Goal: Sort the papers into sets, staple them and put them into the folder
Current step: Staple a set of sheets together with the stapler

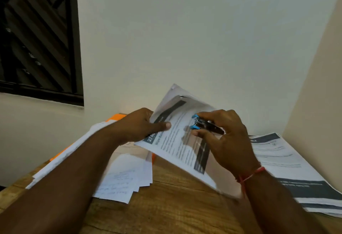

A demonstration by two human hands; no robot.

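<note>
**Stapler poised over a lifted set of papers**

Your left hand (142, 124) pinches the printed set (177, 141) by its left edge, holding it tilted above the wooden table (166, 206). Your right hand (227, 141) holds a small blue-tipped stapler (205, 125) between thumb and fingers, over the page's face and not yet around an edge. Square the sheets, then seat one corner fully in the stapler's mouth before squeezing. Blur hides the set's lower edge and sheet count. The orange folder (116, 117), far left, lies mostly buried under loose papers.
</note>
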